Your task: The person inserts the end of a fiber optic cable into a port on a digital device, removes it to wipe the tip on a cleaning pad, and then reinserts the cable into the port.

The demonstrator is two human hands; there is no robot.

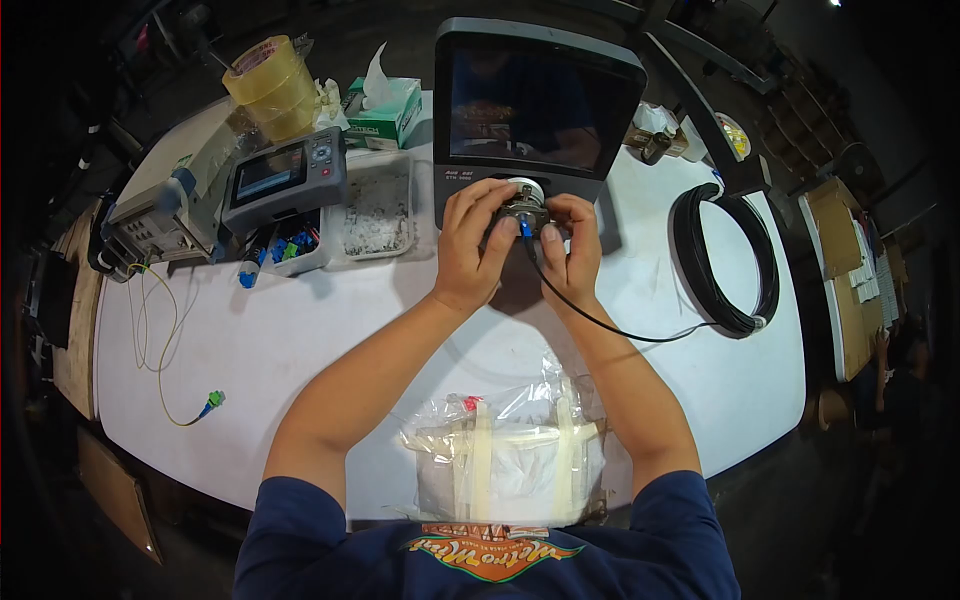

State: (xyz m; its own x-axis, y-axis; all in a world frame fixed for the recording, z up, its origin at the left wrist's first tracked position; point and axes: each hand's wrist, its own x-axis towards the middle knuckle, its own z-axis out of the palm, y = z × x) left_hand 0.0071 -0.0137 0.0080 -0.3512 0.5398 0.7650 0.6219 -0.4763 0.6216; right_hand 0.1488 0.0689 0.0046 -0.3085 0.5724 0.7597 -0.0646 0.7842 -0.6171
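A round metal connector fixture (524, 205) sticks out from the front of a dark-screened monitor unit (535, 105). My left hand (468, 245) curls around its left side, the thumb beside a blue fiber connector (526, 228). From the right, my right hand (573, 245) closes on the same fixture, with its thumb at the lower edge. The blue connector sits at the fixture between both thumbs. Its black cable (590, 318) runs down and right to a large black cable coil (690, 245) on the white table (640, 400).
Left stand a handheld tester (285, 178), a bench instrument (160, 225), a clear bin (380, 215), tape rolls (270, 88) and a tissue box (395, 115). A thin yellow cord ends in a green connector (213, 400). Near my body lies a clear plastic bag (510, 460).
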